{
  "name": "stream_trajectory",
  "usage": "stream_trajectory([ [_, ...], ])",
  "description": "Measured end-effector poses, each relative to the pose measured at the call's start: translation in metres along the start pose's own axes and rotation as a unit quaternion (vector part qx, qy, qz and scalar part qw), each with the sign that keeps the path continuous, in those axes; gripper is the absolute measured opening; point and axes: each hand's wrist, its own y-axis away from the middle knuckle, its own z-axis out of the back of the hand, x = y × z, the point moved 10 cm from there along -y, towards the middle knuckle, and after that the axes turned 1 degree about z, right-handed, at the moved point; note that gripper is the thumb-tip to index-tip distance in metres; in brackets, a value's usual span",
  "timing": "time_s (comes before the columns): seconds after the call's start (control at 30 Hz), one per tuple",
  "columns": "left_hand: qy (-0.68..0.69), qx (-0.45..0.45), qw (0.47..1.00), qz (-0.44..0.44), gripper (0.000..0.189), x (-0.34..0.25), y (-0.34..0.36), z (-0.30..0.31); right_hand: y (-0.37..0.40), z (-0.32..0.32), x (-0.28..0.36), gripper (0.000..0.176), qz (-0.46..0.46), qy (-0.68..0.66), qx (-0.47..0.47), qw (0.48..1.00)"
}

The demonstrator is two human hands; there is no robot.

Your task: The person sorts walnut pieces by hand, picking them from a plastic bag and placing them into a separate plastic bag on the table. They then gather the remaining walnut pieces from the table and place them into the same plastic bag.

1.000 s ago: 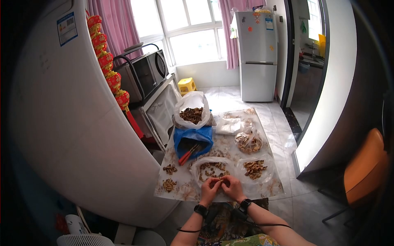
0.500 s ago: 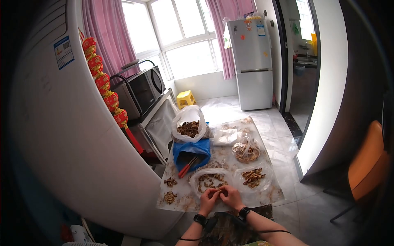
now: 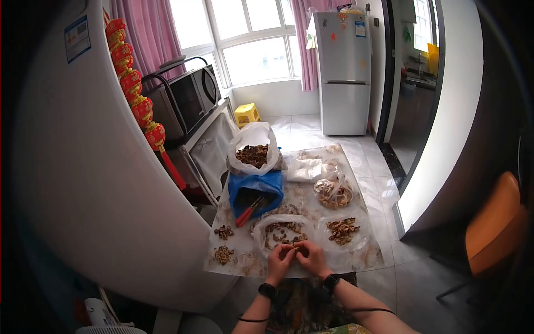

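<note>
At the table's near edge, my left hand [image 3: 280,263] and my right hand [image 3: 312,259] meet, fingertips pinched together around a small brown dried piece [image 3: 295,249], mostly hidden by the fingers. Just beyond them lies a spread clear plastic bag [image 3: 257,236] with several brown dried pieces [image 3: 283,228], perhaps mushroom. To its right, another open plastic bag [image 3: 362,238] carries a pile of similar pieces [image 3: 342,230]. Two small heaps, one of darker pieces [image 3: 224,232] and one of lighter bits [image 3: 223,255], sit at the left.
A red-handled tool [image 3: 249,212] rests in the mouth of a blue bag [image 3: 270,186]. Behind stands a white bag [image 3: 236,162] full of dried pieces. A tied clear bag [image 3: 334,192] and folded white plastic [image 3: 305,170] lie right on the table [image 3: 361,264]. An orange chair [image 3: 492,222] stands right.
The view has tilted down slightly, so the room sits higher in the picture. Both hands stay together in a pinch over the near bag, with only small finger movement.
</note>
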Motion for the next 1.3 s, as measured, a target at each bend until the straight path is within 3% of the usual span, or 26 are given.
stream_trajectory([
  [0.53, 0.043, 0.006, 0.999, 0.014, 0.014, 0.014, -0.001, 0.001, 0.001, 0.004, 0.009, 0.021, 0.022, -0.021, -0.015, 0.999],
  [0.83, 0.134, -0.002, 0.990, 0.041, 0.012, 0.010, -0.005, 0.005, 0.003, 0.021, 0.013, 0.022, 0.027, -0.057, -0.090, 0.994],
  [1.07, 0.102, -0.065, 0.993, -0.006, 0.010, -0.023, -0.008, 0.030, -0.005, 0.086, 0.034, 0.020, 0.072, 0.012, -0.154, 0.985],
  [1.3, -0.016, -0.111, 0.992, -0.056, 0.007, -0.023, -0.012, 0.044, -0.006, 0.140, 0.009, 0.025, 0.015, 0.137, -0.200, 0.970],
])
